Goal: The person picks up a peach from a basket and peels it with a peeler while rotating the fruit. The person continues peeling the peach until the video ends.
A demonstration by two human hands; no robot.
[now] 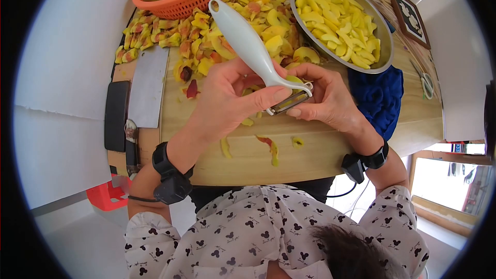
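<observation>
A vegetable peeler (pixel 248 41) with a white handle is gripped at its neck by my left hand (pixel 225 93), the thumb lying along it. Its metal blade (pixel 289 102) points down and to the right. My right hand (pixel 330 95) is closed with its fingertips close to the blade, around a piece of yellow-green fruit (pixel 294 79) that is mostly hidden behind the peeler. Beyond my hands spreads a large heap of yellow and red fruit peels (pixel 206 36). A few loose scraps (pixel 271 150) lie on the wooden table (pixel 227 168) nearer to me.
At the back right, a metal bowl (pixel 388 54) holds yellow fruit slices (pixel 341 26). An orange basket (pixel 173 8) of whole fruit stands back left. A cleaver (pixel 149 88) and a black flat object (pixel 117 116) lie left; a blue cloth (pixel 380 98) and scissors (pixel 426 82) lie right.
</observation>
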